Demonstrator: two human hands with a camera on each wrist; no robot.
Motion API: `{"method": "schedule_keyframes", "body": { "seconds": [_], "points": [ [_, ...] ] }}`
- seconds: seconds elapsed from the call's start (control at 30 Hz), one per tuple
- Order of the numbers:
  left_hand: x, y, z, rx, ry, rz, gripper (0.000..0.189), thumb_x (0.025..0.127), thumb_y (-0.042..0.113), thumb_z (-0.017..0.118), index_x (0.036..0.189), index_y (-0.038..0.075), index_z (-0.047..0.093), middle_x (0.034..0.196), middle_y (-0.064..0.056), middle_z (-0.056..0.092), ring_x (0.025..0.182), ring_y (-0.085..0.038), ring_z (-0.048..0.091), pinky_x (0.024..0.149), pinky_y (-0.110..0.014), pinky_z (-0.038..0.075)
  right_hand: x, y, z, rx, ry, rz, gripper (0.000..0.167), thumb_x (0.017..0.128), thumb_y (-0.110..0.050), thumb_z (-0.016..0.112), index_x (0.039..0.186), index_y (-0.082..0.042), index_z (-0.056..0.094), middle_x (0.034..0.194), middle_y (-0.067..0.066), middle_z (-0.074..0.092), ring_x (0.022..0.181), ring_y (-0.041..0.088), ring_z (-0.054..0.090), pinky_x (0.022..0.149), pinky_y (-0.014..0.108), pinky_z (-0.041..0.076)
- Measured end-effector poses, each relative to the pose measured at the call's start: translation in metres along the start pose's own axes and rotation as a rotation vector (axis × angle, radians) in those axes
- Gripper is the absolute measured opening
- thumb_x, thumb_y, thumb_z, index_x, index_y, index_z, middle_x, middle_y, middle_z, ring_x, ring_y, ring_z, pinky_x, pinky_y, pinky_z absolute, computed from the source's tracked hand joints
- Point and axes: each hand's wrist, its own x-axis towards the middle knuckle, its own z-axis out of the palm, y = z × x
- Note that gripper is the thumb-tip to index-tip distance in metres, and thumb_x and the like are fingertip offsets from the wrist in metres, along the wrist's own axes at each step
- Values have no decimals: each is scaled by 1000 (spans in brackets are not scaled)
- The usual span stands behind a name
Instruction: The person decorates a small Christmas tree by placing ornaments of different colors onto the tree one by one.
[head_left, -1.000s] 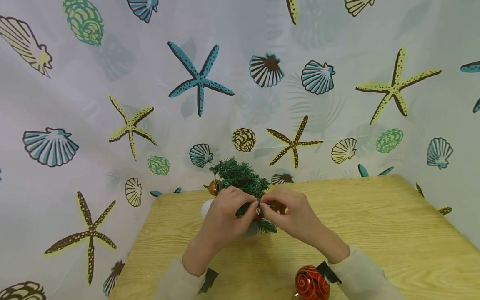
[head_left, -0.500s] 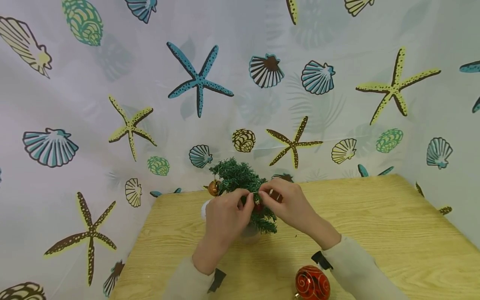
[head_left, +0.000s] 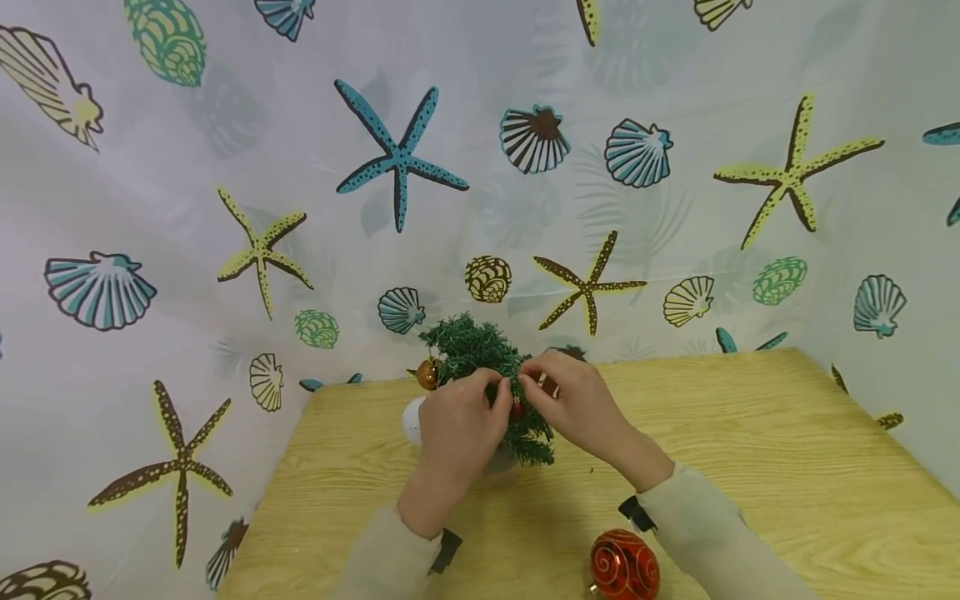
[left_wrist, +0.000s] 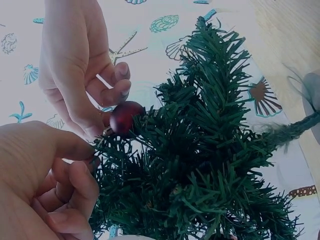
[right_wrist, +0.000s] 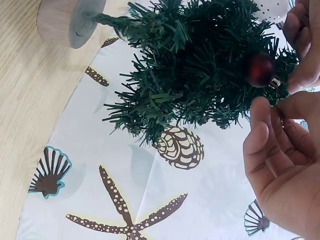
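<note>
A small dark red bauble (left_wrist: 125,118) hangs against the branches of a small artificial Christmas tree (head_left: 474,346). Just above the bauble, my left hand (head_left: 459,425) pinches its thin hanging string between thumb and forefinger. My right hand (head_left: 583,408) pinches at the same string from the other side, fingertips close to the left ones. In the right wrist view the bauble's metal cap points toward both hands, and a bit of gold string shows by the right fingers (right_wrist: 260,132). Part of the tree's front is hidden behind the hands in the head view.
A copper bauble (head_left: 428,374) hangs at the tree's left, above a white ball (head_left: 412,421). The tree's round base (right_wrist: 57,25) stands on the wooden table (head_left: 720,433). A large red patterned bauble (head_left: 624,565) lies near the right forearm. Behind hangs a shell-print curtain (head_left: 480,200).
Both hands have risen a little with the small red bauble's string. The string, stretched between separated fingertips half a second ago, is now mostly hidden as the hands sit closer together.
</note>
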Motion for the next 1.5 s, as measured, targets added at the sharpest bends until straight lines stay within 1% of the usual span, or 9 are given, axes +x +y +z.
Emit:
{"method": "schedule_keyframes", "body": {
  "seconds": [0.2,0.4,0.5,0.63,0.87,1.0,1.13,1.33,1.5],
  "points": [
    [-1,2,0,46,-17,7,11,96,20,77,88,12,79,56,2,64,39,-7,43,40,-18,25,-1,0,2,-7,-6,10,6,99,-5,71,101,-6,76,91,5,73,70,12,64,62,27,54],
    [-5,1,2,71,-31,89,12,94,17,79,84,11,76,54,2,61,37,-6,37,40,-16,20,-3,1,3,1,-24,18,7,98,-4,71,101,-6,77,92,6,73,71,13,65,63,29,56],
    [-7,0,4,66,-40,108,14,94,17,80,82,11,75,53,3,59,37,-6,36,41,-15,18,-4,1,4,2,-32,23,7,98,-4,71,100,-6,77,91,5,73,70,11,63,63,27,55],
    [-8,-1,5,62,-51,95,15,94,19,79,82,12,76,52,3,59,37,-6,35,41,-15,17,-5,2,4,8,-38,18,7,98,-4,71,100,-7,77,89,3,73,70,10,62,63,27,54],
    [-9,0,6,56,-81,87,14,95,21,78,84,12,78,55,2,63,39,-8,40,41,-17,20,-7,3,4,30,-40,29,7,99,-6,72,101,-9,78,87,0,71,69,7,59,62,25,52],
    [-10,0,7,52,-75,89,15,95,20,79,82,13,77,54,2,62,39,-8,38,41,-17,19,-8,2,4,47,-35,25,8,99,-6,72,102,-9,78,88,0,71,70,7,60,62,25,53],
    [-10,0,8,47,-71,90,15,93,19,80,81,12,76,54,1,63,39,-8,39,41,-16,20,-8,2,3,49,-32,16,8,98,-5,72,103,-8,78,89,1,73,70,8,62,62,25,54],
    [-9,2,3,28,-75,82,12,94,19,79,84,11,77,56,1,65,40,-8,43,41,-16,23,-8,2,1,50,-29,12,11,97,-5,73,106,-6,78,90,3,74,69,8,63,60,29,56],
    [-9,4,-4,-10,-55,88,11,95,20,78,86,12,78,57,3,63,41,-6,43,42,-16,24,-12,1,-1,56,-35,46,14,99,-9,72,111,-7,79,94,3,75,68,7,64,61,28,56]
  ]
}}
